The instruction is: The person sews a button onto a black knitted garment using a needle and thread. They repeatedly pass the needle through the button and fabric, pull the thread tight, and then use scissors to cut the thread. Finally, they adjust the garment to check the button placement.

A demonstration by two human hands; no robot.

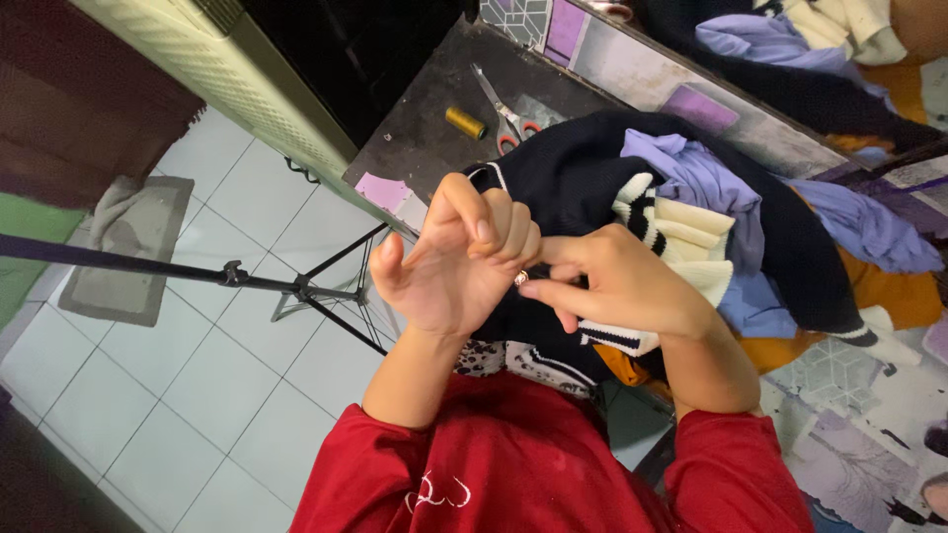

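- Hands raised above a heap of clothing on a cluttered table [415,128], both bare, red sleeves [513,464] below.
- Right hand [622,291] pinched shut, thumb and forefinger pressed together on a small shiny piece [520,278] at the base of the left hand's curled fingers; too small to tell whether ring, needle or fastener.
- Left hand [444,262] loosely bent, palm exposed, thumb spread wide, clamped on nothing that shows.
- Shiny piece held in the air between the two hands, just in front of a navy knit garment [563,173] with cream striped trim, not resting on it.
- Best handled, by the look of it, with the left hand kept steady and the right pinch light and close to the fingertips; any slip likely to drop the piece into the folds beneath.
- Counted on the table: one pair of red-handled scissors [506,116], one yellow thread spool [464,122] just beside them, one navy garment.
- Counted among the heap: lavender cloth [706,178] in at least two places, orange cloth [894,291] underneath.
- Counted on the tiled floor: one black tripod [296,288], one grey mat [133,247].
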